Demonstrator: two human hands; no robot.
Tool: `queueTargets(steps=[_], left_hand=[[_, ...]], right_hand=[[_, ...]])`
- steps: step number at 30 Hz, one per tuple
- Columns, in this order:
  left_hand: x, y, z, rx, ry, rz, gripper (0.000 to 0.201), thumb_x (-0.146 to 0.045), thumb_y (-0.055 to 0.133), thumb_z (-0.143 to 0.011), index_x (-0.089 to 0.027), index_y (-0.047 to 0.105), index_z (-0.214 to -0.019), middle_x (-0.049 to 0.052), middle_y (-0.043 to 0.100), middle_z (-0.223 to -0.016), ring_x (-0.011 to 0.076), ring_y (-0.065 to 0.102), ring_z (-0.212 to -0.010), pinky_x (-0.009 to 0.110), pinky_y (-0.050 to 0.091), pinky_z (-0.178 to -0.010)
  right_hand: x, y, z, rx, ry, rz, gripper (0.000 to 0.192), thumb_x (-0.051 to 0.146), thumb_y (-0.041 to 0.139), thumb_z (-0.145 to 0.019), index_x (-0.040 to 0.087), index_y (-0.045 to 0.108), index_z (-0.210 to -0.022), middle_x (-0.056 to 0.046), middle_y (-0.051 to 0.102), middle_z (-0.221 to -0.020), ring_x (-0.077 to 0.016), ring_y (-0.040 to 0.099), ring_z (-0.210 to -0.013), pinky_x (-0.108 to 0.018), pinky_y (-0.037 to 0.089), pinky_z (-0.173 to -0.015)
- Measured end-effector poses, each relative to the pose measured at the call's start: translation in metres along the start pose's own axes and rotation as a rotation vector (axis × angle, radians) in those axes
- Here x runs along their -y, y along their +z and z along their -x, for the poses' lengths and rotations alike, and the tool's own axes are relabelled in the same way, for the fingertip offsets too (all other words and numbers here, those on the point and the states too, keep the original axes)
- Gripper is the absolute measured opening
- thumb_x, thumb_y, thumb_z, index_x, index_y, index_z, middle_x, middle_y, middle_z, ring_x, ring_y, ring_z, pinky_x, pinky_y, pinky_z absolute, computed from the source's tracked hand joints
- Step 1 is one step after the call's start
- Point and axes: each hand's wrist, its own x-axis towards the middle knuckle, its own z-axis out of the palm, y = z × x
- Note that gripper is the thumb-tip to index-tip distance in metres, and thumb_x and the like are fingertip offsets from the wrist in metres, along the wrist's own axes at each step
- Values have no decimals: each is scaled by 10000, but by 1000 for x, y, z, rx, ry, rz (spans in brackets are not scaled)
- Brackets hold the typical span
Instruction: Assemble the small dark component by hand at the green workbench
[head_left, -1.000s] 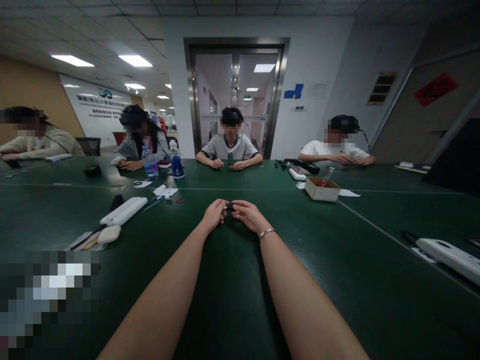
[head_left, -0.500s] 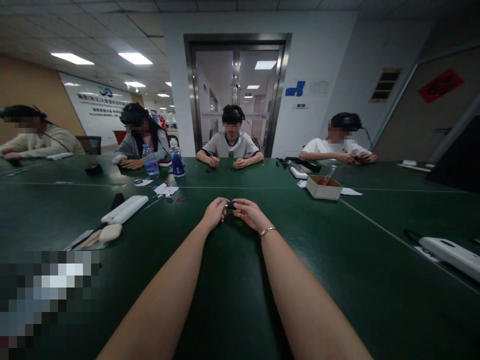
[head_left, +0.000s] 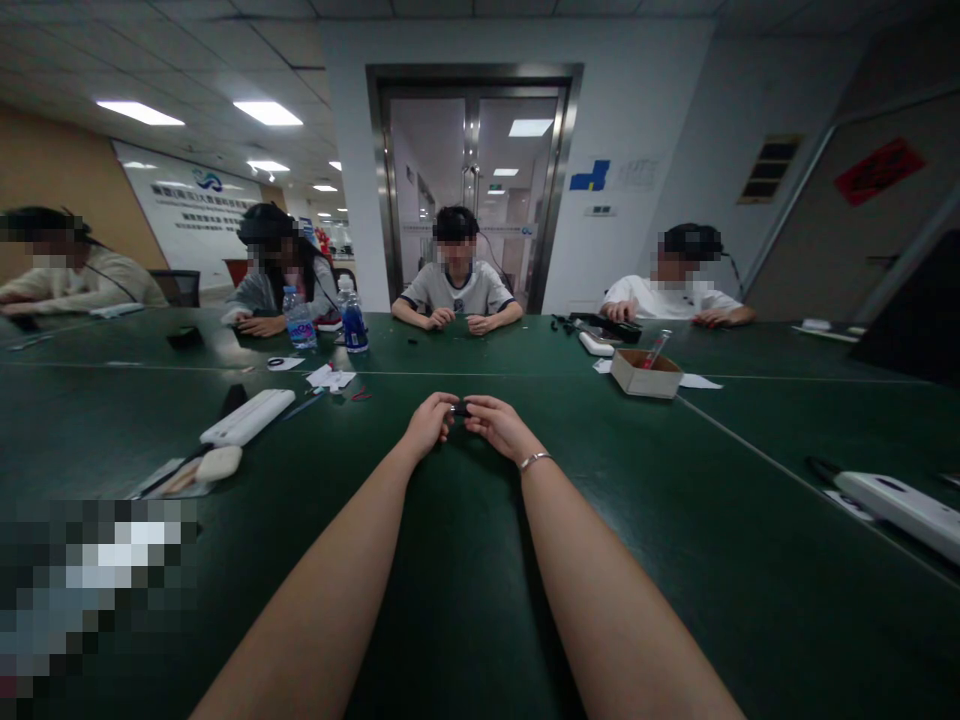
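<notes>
Both my arms stretch forward over the dark green table. Between my fingertips is a small black object with a shiny bit at its left end; its kind is too small to make out. My left hand pinches the left end of it. On the other end, the thumb and fingers of my right hand are closed. A silver bracelet circles my right wrist. The object is held just above the tabletop, and my fingers hide part of it.
To the left lie a white device and a cream-coloured rounded item. Two bottles, one of them blue, stand farther back. A small open box sits at right, and a white device nearer. Several people sit across the table.
My hands and the black object stay almost in place. Across the table, the person at right has moved their hands apart, and the person in the middle has shifted slightly left.
</notes>
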Motion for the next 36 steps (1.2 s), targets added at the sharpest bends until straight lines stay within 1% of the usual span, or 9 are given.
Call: queueTargets(steps=[3,8,15,21,25,28,31,34,36], left_hand=[[-1,0,0,-3,-2,-11,234,-207,439,-785,-163,561,-980,-44,492,-571,61,423,-382,158,343,-350],[-6,1,4,16,5,12,224,-280,416,-823,-153,549,-950,-45,473,-519,67,417,-385,151,333,-361],[-6,-1,4,37,-20,42,245,-207,398,-789,-156,525,-992,-39,507,-525,70,435,-384,149,331,-373],[-9,2,6,13,-11,19,191,-244,370,-847,-153,508,-941,-43,502,-457,75,424,-349,150,322,-371],[-9,2,7,-25,-35,8,118,-268,410,-859,-168,461,-897,-47,512,-436,82,429,-340,152,318,-367],[-8,2,6,-19,-37,8,155,-326,449,-862,-171,439,-866,-47,520,-447,78,442,-348,150,329,-375],[-5,2,5,-24,7,22,214,-380,475,-854,-170,436,-842,-37,531,-496,78,468,-386,155,350,-389],[-2,-1,4,-110,73,16,236,-398,509,-830,-167,465,-814,-23,541,-595,71,483,-451,156,366,-408],[0,-3,4,-173,110,-39,252,-415,520,-815,-165,499,-795,-11,553,-655,67,474,-472,158,359,-412]], right_hand=[[0,-1,-1,9,-2,-6,165,38,675,-710,122,628,-844,-31,640,-692,-92,592,-548,-208,515,-552],[0,-1,-1,7,-6,-6,182,49,700,-695,121,628,-846,-29,635,-689,-94,595,-556,-212,520,-559],[2,1,1,-16,2,0,164,41,689,-705,128,633,-832,-24,626,-675,-98,599,-553,-207,522,-537],[1,1,0,-3,-2,-5,154,50,683,-718,124,630,-842,-31,634,-696,-98,601,-553,-210,522,-541],[1,1,0,-3,-7,-7,150,43,665,-729,123,622,-848,-32,641,-710,-92,603,-549,-202,521,-548],[1,0,1,-3,0,-7,148,37,645,-742,121,611,-859,-27,635,-690,-95,609,-550,-200,521,-550],[0,-1,0,10,-13,4,183,51,668,-725,129,598,-875,-28,636,-712,-104,618,-569,-220,527,-576],[-4,1,-2,33,-55,108,239,77,714,-680,144,574,-862,-18,631,-710,-110,610,-562,-240,517,-572],[-8,4,-4,47,-69,310,245,79,726,-653,149,562,-820,1,609,-659,-107,578,-526,-244,492,-540]])
